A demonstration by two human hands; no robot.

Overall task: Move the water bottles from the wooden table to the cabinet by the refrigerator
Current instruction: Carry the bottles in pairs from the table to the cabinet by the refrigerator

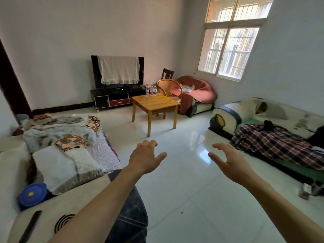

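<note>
Three clear water bottles [151,90] with red and green labels stand upright at the far edge of a small wooden table [157,104] across the room. My left hand [145,157] and my right hand [229,163] are stretched out in front of me above the tiled floor, well short of the table. Both hands are empty with the fingers spread. No refrigerator or cabinet beside one is in view.
A sofa [57,151] piled with blankets is on my left, with a blue lid [32,194] on its near end. A sofa with a plaid blanket [277,146] lines the right wall. Behind the table are a TV stand [115,98], a wicker chair [169,88] and a red-covered armchair [196,92].
</note>
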